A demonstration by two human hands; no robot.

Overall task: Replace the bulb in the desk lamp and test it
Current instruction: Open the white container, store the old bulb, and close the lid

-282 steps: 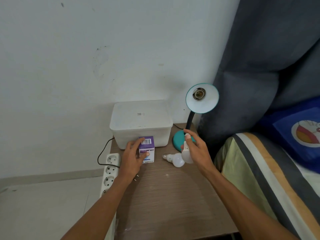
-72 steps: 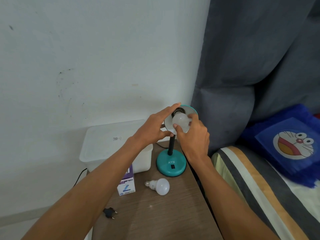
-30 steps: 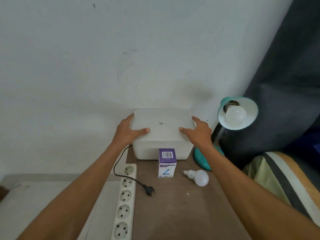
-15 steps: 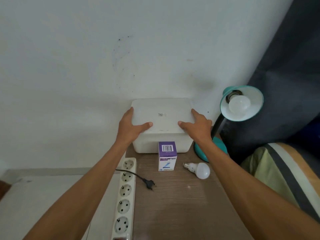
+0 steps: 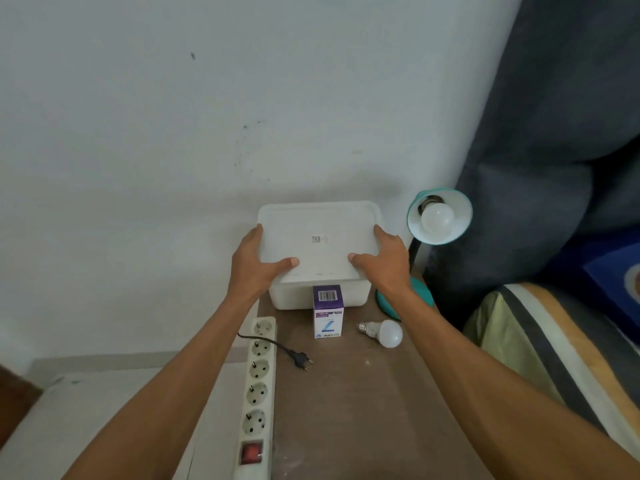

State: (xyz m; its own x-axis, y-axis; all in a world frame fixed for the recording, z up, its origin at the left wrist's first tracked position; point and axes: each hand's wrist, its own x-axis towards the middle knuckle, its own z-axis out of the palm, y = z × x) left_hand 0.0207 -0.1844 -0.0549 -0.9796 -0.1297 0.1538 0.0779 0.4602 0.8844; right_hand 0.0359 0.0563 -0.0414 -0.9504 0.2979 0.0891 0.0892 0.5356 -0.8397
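Both hands grip the white lidded plastic container (image 5: 317,247) at the back of the wooden table (image 5: 363,410), against the wall. The left hand (image 5: 254,268) clasps the lid's left edge, fingers wrapped down the side and thumb flat on top; the right hand (image 5: 384,265) mirrors it on the right edge. The grip is symmetrical, which suggests the container is being lifted or shifted as a whole, or its lid freed; which one cannot be told.

The desk lamp (image 5: 440,216) stands just right of the container, its teal shade tilted toward the camera. A white bulb (image 5: 437,218) is seated in its socket and is unlit. A second bulb (image 5: 384,332) lies loose on its side on the table, near the teal base (image 5: 420,296). The purple-and-white bulb box (image 5: 328,311) stands upright, touching or just in front of the container's front wall.

The black plug (image 5: 301,360) lies on the table with its prongs free, beside the white power strip (image 5: 258,386), not inserted. The strip runs along the table's left edge, red switch nearest the camera. Judgement: fitting is complete; testing awaits the plug.

Against the frame half a second earlier, hands, container, box, loose bulb and plug hold the same arrangement; only the viewpoint has shifted slightly. Against the frame 2.4 seconds earlier, the hands have left the lamp shade for the container.
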